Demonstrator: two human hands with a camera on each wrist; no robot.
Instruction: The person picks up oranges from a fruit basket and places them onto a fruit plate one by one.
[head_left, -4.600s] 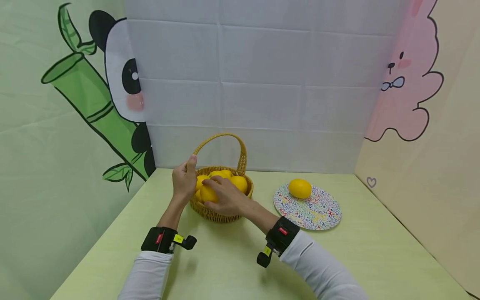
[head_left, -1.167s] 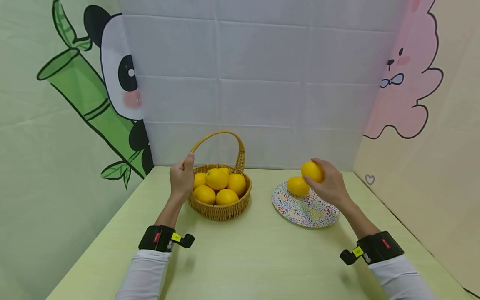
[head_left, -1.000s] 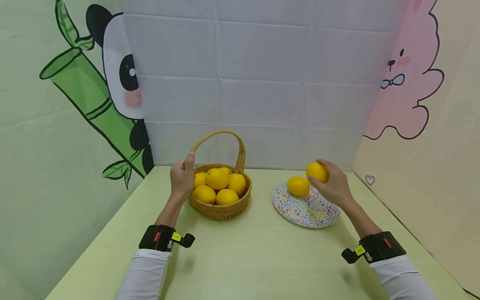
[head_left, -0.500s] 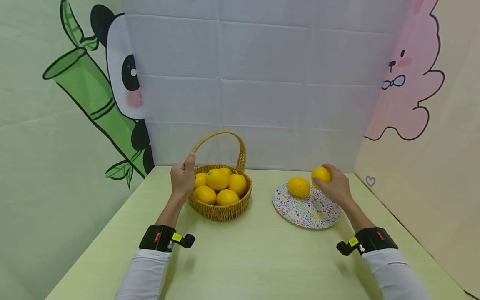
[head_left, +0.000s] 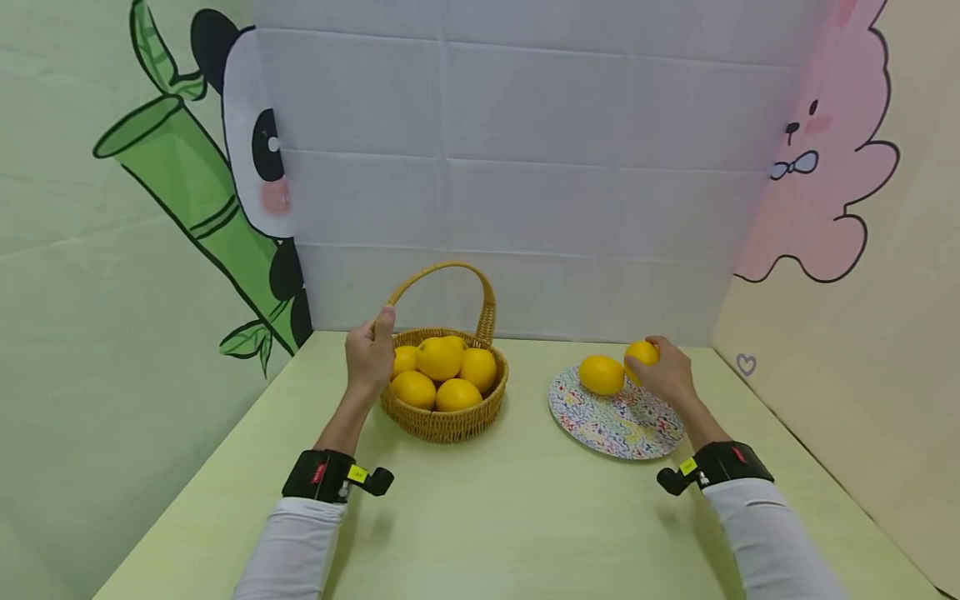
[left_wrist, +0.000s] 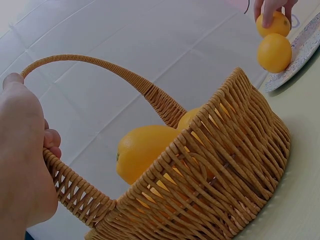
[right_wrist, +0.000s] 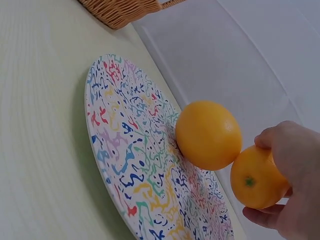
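My left hand grips the left side of the wicker basket's arched handle. Several oranges fill the basket. At the right, my right hand holds an orange between thumb and fingers, low over the far right part of a round speckled plate. A second orange lies on the plate, just left of the held one; in the right wrist view they appear to touch. Whether the held orange rests on the plate I cannot tell, as its underside is hidden.
Basket and plate stand apart on a pale green table. A grey cloth wall rises behind the table's back edge. Side walls carry a panda with bamboo at left and a pink animal at right.
My right hand went from the basket to the plate with an orange, then lowered it beside the orange lying there. My left hand has stayed on the basket handle.
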